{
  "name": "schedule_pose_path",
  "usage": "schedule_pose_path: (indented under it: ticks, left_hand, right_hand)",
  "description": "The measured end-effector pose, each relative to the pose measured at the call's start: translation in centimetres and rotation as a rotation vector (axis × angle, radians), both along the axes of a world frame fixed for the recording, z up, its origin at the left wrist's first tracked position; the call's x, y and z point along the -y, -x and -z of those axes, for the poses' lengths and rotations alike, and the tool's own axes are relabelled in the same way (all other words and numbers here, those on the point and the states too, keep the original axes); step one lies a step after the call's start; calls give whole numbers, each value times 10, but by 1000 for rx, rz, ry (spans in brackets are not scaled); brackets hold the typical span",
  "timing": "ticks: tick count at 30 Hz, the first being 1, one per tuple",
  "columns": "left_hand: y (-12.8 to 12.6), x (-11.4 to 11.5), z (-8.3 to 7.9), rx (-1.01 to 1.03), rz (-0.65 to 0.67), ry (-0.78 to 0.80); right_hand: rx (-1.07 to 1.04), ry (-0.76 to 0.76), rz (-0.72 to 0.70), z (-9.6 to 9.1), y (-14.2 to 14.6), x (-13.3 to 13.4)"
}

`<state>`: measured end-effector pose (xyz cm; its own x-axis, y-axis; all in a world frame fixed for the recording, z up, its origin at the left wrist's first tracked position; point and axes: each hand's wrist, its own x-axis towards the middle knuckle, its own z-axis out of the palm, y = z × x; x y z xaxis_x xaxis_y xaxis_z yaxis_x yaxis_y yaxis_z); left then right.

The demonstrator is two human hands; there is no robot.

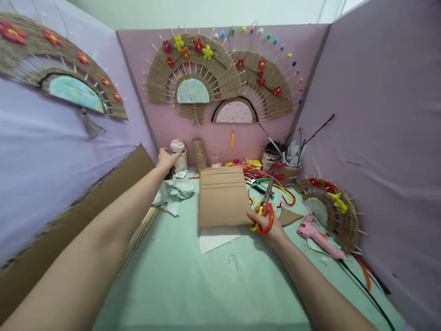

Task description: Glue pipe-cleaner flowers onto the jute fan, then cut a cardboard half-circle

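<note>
My right hand grips a pair of scissors with red and yellow handles, blades pointing away from me. Its thumb also lies over the lower right corner of a brown cardboard piece. Under the cardboard's near edge, a white paper piece with a curved edge shows in part. My left hand is stretched to the back left, thumb and fingers apart, beside a white bottle-like container. Whether it touches the container I cannot tell. Something dark is partly hidden below that hand.
A twine spool stands at the back. Crumpled cloth or paper lies at left, near a long cardboard strip. Coloured pipe cleaners, a pink glue gun with its cord, and a decorated fan are at right.
</note>
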<state>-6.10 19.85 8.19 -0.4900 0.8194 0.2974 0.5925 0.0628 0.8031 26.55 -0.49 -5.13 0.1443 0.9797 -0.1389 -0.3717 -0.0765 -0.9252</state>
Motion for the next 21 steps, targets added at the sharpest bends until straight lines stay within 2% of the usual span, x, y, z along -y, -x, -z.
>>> schedule_pose_path:
  ticks: [4,10,15,21]
  left_hand:
    - [-12,-51,-6,-45,-70,51]
    - [-23,-96,-6,-18,-177,55]
    - [-18,-114,-6,-33,-206,5]
    - [5,-118,-12,-38,-168,-3]
  right_hand:
    - [64,47,24,1,1,1]
    - [96,100,2,-7,5,3]
    - [92,128,-15,-17,9,7]
    - [82,151,-32,-17,8,7]
